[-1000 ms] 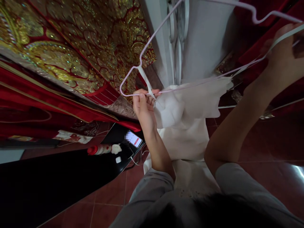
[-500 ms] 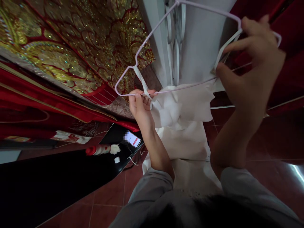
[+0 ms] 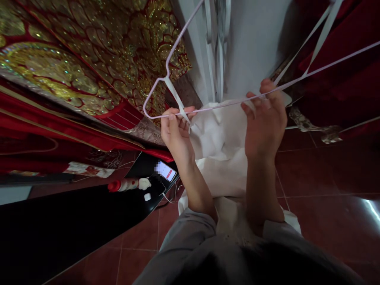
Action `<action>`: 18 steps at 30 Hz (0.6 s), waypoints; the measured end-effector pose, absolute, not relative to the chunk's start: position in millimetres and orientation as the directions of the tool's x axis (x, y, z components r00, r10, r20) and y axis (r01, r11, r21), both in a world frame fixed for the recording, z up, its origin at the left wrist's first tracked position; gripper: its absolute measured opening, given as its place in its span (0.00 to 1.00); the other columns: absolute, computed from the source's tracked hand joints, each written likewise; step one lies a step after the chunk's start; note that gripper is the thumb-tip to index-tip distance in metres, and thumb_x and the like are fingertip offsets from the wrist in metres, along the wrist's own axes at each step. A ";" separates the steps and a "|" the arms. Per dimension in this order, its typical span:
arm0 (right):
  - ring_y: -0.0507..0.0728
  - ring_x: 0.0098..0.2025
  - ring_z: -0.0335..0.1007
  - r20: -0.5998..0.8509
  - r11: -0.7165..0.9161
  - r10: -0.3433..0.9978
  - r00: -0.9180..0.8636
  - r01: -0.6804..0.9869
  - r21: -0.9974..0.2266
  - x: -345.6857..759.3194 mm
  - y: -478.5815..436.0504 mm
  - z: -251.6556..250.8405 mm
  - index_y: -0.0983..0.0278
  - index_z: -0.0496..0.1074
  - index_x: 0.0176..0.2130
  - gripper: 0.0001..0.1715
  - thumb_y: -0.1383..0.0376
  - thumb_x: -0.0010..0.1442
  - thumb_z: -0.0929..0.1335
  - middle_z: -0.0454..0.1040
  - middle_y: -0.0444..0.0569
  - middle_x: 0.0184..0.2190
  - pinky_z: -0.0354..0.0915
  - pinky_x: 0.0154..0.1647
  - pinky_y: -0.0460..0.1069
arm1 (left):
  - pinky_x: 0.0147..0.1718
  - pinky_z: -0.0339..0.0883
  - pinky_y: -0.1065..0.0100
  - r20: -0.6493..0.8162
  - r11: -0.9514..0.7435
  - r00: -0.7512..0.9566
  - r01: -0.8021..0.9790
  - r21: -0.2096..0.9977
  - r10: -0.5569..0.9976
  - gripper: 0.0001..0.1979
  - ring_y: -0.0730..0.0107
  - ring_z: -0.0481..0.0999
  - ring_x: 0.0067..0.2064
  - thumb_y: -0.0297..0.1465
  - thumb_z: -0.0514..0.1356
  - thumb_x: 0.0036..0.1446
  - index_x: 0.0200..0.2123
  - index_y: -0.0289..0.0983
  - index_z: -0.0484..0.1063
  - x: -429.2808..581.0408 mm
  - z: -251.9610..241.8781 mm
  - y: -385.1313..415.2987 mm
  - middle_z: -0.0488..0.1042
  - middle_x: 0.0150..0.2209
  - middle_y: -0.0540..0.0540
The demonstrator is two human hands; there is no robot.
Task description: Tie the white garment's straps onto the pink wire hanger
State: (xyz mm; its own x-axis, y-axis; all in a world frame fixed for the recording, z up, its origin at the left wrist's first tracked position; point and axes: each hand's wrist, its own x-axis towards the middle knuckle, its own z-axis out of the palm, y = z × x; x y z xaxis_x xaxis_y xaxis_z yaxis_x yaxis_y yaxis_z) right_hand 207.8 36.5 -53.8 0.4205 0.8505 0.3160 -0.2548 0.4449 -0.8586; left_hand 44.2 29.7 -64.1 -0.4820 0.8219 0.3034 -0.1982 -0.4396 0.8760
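Note:
A pale pink clothes hanger [image 3: 181, 37] runs across the upper view, its far end and hook out of frame. From it a white dress [image 3: 219, 170] with thin straps hangs down in front of me. The left strap [image 3: 175, 95] sits in the hanger's left notch. My left hand [image 3: 178, 134] is closed around the lower bar beside that strap. The right strap [image 3: 322, 37] stretches up over the hanger at the upper right. At the bar, near the base of that strap, my right hand [image 3: 265, 122] has its fingers bent on the dress's top edge; its exact grip is partly hidden.
Gold-sequined red garments [image 3: 97, 51] hang at the left, dark red cloth [image 3: 350, 79] at the right. A black table [image 3: 74, 221] bears a phone [image 3: 166, 171], a red-capped bottle [image 3: 123, 185] and a small white case [image 3: 147, 196]. A pale panel [image 3: 252, 47] stands ahead.
My right hand has come off the hanger's right shoulder, down and left to the lower bar. The hanger's right side has swung upward and nearer. My left hand stays in place.

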 end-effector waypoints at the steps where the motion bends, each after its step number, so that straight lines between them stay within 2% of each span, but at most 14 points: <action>1: 0.57 0.54 0.76 0.291 0.418 0.866 0.407 -0.267 -0.869 208.3 35.9 -53.9 0.54 0.73 0.43 0.12 0.51 0.64 0.69 0.69 0.47 0.60 0.75 0.58 0.57 | 0.51 0.75 0.63 0.320 -0.444 -0.480 -0.168 0.880 0.817 0.16 0.66 0.83 0.44 0.48 0.62 0.68 0.39 0.41 0.73 42.8 -61.6 25.0 0.82 0.40 0.47; 4: 0.57 0.48 0.76 0.296 0.381 0.892 0.341 -0.214 -0.900 213.1 38.8 -59.2 0.55 0.70 0.37 0.15 0.49 0.67 0.65 0.71 0.49 0.51 0.76 0.49 0.54 | 0.52 0.74 0.62 0.378 -0.403 -0.399 0.021 0.915 0.835 0.12 0.65 0.81 0.44 0.41 0.63 0.69 0.38 0.40 0.80 34.3 -48.8 7.2 0.82 0.38 0.46; 6: 0.57 0.46 0.75 0.318 0.376 0.899 0.302 -0.160 -0.913 217.2 43.5 -63.7 0.55 0.68 0.37 0.17 0.47 0.67 0.63 0.69 0.49 0.47 0.76 0.46 0.54 | 0.47 0.75 0.61 0.406 -0.396 -0.335 0.103 0.913 0.850 0.11 0.64 0.80 0.41 0.39 0.64 0.69 0.36 0.41 0.82 26.3 -36.2 -2.1 0.82 0.35 0.46; 9: 0.57 0.42 0.73 0.321 0.371 0.907 0.275 -0.158 -0.915 220.0 48.9 -67.4 0.55 0.67 0.38 0.19 0.44 0.66 0.63 0.68 0.49 0.46 0.75 0.43 0.55 | 0.33 0.74 0.62 0.437 -0.442 -0.321 0.062 0.895 0.840 0.13 0.66 0.80 0.33 0.38 0.62 0.70 0.34 0.41 0.82 12.5 -14.4 -5.1 0.81 0.31 0.47; 12: 0.56 0.41 0.72 0.344 0.399 0.903 0.256 -0.209 -0.893 218.1 49.3 -67.1 0.55 0.71 0.37 0.19 0.44 0.65 0.67 0.69 0.49 0.44 0.74 0.41 0.54 | 0.21 0.64 0.66 0.436 -0.460 -0.328 0.005 0.888 0.838 0.15 0.66 0.83 0.32 0.38 0.56 0.74 0.43 0.42 0.83 -5.2 4.1 -1.0 0.84 0.33 0.47; 14: 0.55 0.41 0.72 0.369 0.417 0.900 0.231 -0.219 -0.882 216.7 48.6 -66.8 0.55 0.72 0.37 0.20 0.44 0.65 0.67 0.70 0.49 0.43 0.74 0.42 0.53 | 0.17 0.58 0.66 0.415 -0.442 -0.277 -0.041 0.896 0.867 0.16 0.61 0.86 0.38 0.41 0.56 0.73 0.50 0.44 0.82 -17.6 12.0 0.0 0.86 0.37 0.46; 16: 0.55 0.41 0.72 0.359 0.406 0.905 0.230 -0.212 -0.889 217.3 48.9 -67.7 0.55 0.72 0.38 0.20 0.43 0.65 0.66 0.70 0.49 0.44 0.73 0.42 0.53 | 0.17 0.61 0.65 0.374 -0.398 -0.189 -0.109 0.911 0.908 0.17 0.54 0.85 0.51 0.45 0.60 0.68 0.54 0.47 0.81 -27.3 16.8 -1.2 0.86 0.46 0.47; 18: 0.55 0.41 0.72 0.324 0.380 0.910 0.258 -0.213 -0.900 220.2 50.2 -69.9 0.55 0.72 0.38 0.19 0.43 0.64 0.67 0.70 0.48 0.45 0.73 0.41 0.52 | 0.23 0.71 0.66 0.350 -0.368 -0.122 -0.198 0.908 0.929 0.18 0.52 0.73 0.68 0.47 0.62 0.66 0.55 0.51 0.79 -33.3 19.4 -1.9 0.81 0.58 0.53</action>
